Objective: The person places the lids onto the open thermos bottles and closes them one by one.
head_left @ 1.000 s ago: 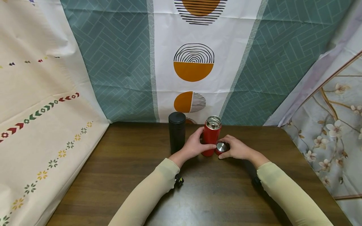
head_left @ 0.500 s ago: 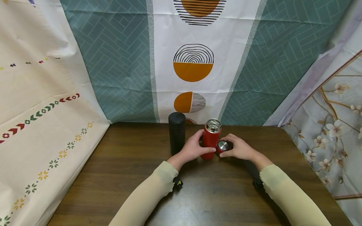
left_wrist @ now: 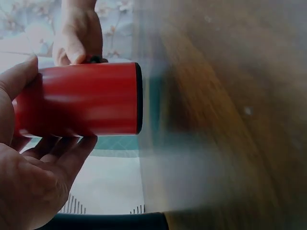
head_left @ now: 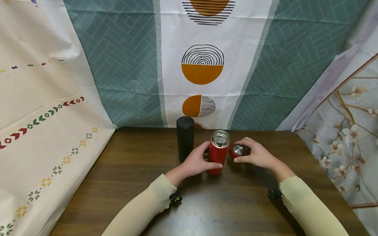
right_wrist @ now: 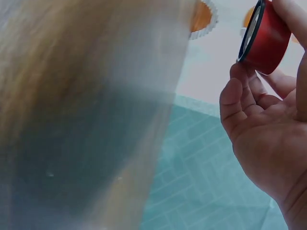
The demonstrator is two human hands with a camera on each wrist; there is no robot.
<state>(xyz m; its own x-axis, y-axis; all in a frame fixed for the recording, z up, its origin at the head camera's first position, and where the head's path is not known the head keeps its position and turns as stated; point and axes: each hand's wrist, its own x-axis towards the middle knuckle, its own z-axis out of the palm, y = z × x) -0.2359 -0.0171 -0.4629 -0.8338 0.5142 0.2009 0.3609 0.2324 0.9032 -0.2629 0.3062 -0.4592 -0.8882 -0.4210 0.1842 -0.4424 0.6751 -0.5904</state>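
Observation:
My left hand [head_left: 197, 160] grips a red thermos bottle [head_left: 217, 155] round its side. The bottle has lost no colour to the light: it is glossy in the left wrist view, with a black base. Its steel mouth faces up, uncovered. Off to its right, my right hand [head_left: 256, 154] pinches the red lid [head_left: 238, 150], which has a brushed steel top. In the right wrist view the lid [right_wrist: 269, 40] shows a dark rim, held between thumb and fingers. A small gap separates lid and bottle in the head view.
A black cylindrical bottle [head_left: 185, 141] with its top on stands upright just behind and left of my left hand. The brown wooden table [head_left: 133, 183] ends at patterned cloths hung behind and at both sides.
The red bottle has come toward me and slightly left in my left hand. My right hand has moved right with the lid, widening the gap between the two.

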